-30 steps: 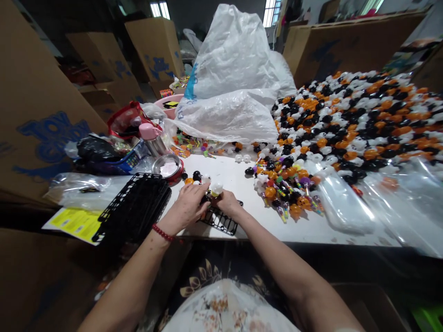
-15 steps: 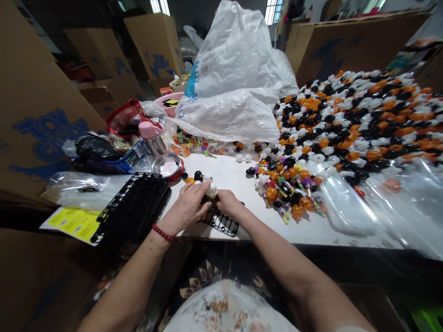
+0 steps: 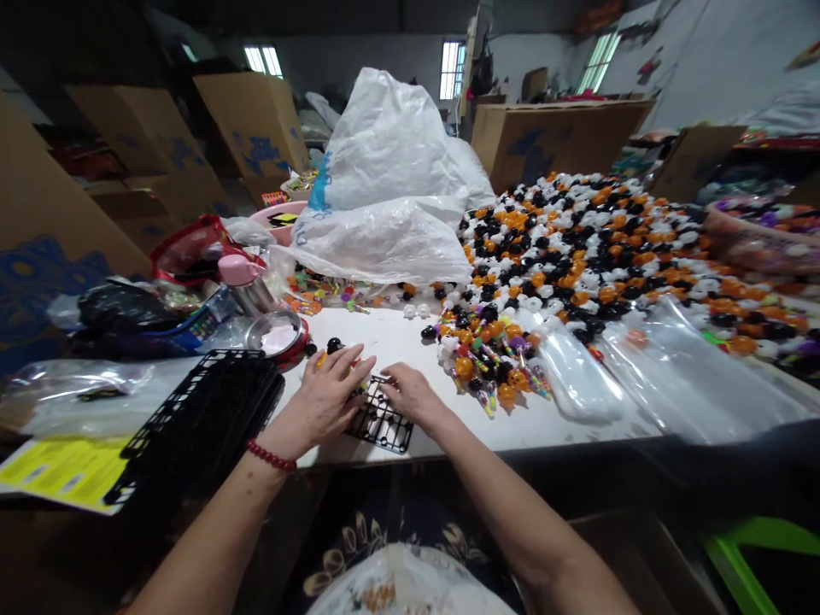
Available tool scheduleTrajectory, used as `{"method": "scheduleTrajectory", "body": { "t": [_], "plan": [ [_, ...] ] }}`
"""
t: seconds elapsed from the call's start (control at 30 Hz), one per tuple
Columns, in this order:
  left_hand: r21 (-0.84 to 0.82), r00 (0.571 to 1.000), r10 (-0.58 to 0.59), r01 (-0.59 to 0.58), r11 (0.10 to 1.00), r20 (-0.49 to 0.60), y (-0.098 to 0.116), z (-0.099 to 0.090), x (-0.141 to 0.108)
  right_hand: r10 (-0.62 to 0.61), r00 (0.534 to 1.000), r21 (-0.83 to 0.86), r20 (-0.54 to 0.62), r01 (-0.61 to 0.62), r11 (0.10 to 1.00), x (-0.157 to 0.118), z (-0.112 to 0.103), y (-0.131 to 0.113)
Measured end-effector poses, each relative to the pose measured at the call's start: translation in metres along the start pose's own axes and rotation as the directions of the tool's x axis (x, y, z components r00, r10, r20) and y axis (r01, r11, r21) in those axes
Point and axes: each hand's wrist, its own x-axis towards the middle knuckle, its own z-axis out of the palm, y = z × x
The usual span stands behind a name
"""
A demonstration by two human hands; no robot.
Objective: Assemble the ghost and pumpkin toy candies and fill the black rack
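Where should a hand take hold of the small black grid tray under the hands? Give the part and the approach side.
Grip the small black grid tray by its bare near-right corner, coming from the table's front edge. It lies flat, both the left hand and right hand cover its far half, and its open lattice probably gives fingers purchase.

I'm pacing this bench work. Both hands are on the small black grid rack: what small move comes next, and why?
Probably the right hand reaches to the loose toy pile beside it for another piece: both it and the left hand lie flat on the grid rack, neither visibly holding anything.
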Motion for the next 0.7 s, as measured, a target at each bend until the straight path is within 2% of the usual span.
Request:
{"method": "scheduleTrajectory", "body": {
  "t": [0.07,0.13,0.2,0.27,0.4,0.57,0.7],
  "plan": [
    [-0.025,0.999,0.049,-0.048,0.999,0.012,-0.001,-0.001,0.002,0.010,0.986,-0.136,-0.166,-0.033,0.990,-0.015,-0.034,0.013],
    [-0.055,0.997,0.076,-0.075,0.996,0.030,-0.003,-0.001,0.004,0.040,0.950,-0.346,-0.310,-0.151,0.926,-0.029,-0.070,0.030],
    [-0.079,0.996,0.082,-0.079,0.994,0.034,-0.005,0.001,0.005,0.075,0.926,-0.492,-0.369,-0.264,0.829,-0.039,-0.097,0.047],
    [-0.100,0.996,0.080,-0.077,0.992,0.027,-0.008,0.004,0.005,0.115,0.932,-0.576,-0.343,-0.305,0.758,-0.046,-0.111,0.060],
    [-0.136,0.997,0.077,-0.073,0.988,0.028,-0.009,0.004,0.004,0.166,0.958,-0.641,-0.235,-0.281,0.714,-0.048,-0.109,0.073],
    [-0.146,0.996,0.071,-0.063,0.987,0.053,-0.007,-0.002,0.006,0.193,0.953,-0.671,-0.235,-0.303,0.677,-0.042,-0.097,0.077],
    [-0.170,0.998,0.044,-0.037,0.985,0.042,-0.008,0.000,0.007,0.128,0.956,-0.669,-0.265,-0.277,0.689,-0.041,-0.100,0.067]
  ]
}}
